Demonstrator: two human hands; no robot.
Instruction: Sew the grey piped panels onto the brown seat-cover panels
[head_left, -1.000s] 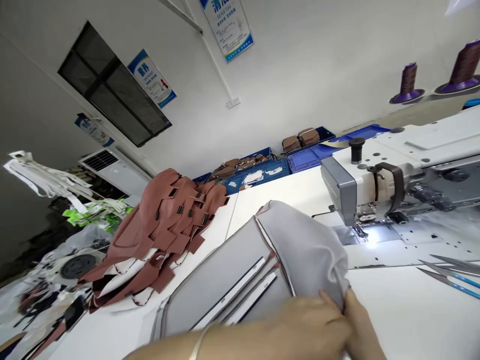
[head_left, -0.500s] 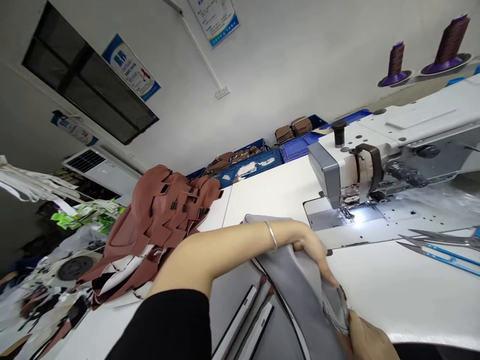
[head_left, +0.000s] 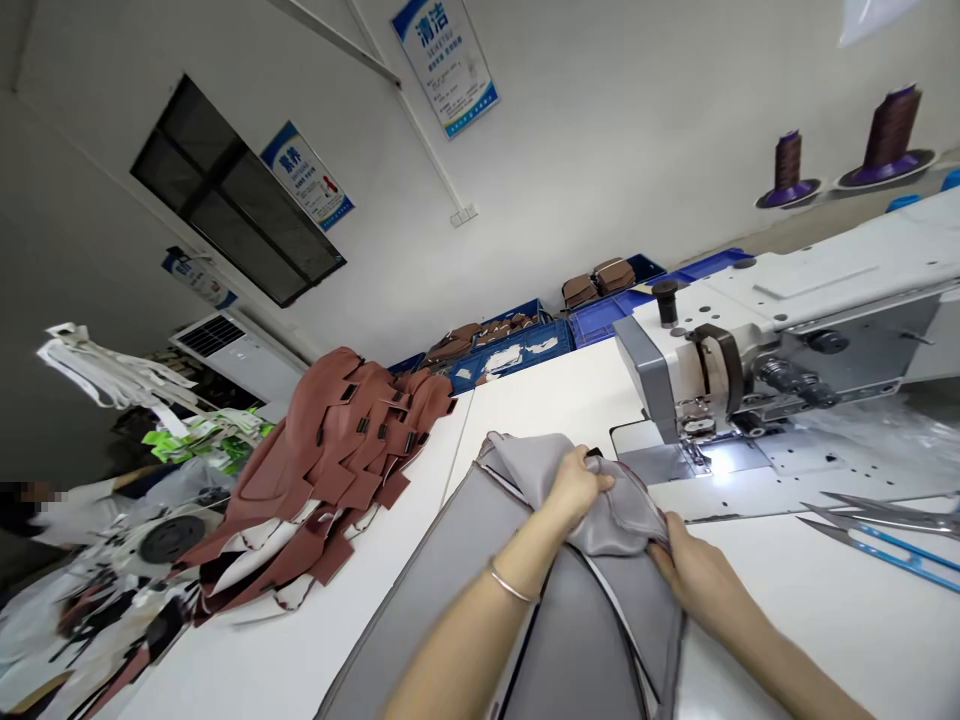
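Observation:
A grey sewn cover point(head_left: 577, 620) with white strips and dark edging lies across the white table, its far end bunched up in folds. My left hand point(head_left: 579, 488), wearing a bangle at the wrist, is closed on the folded upper part, near a small black tab. At the cover's right edge my right hand point(head_left: 688, 562) pinches the material between thumb and fingers. Just beyond both hands stands a white sewing machine point(head_left: 682, 370), its lamp lit at the needle. The cover lies short of the needle plate. Folds hide some of my fingertips.
Brown-red sewn pieces point(head_left: 322, 450) are heaped on the left of the table. Scissors and blue-handled snips point(head_left: 892, 545) lie at the right. Blue crates point(head_left: 517, 350) line the wall, and thread cones point(head_left: 891, 130) stand behind the machine. A partly visible person is at the far left.
My left hand has drawn back left from the cover's right edge and now grips its upper folds. My right hand has come up into view at the right edge. The cover lies more spread out.

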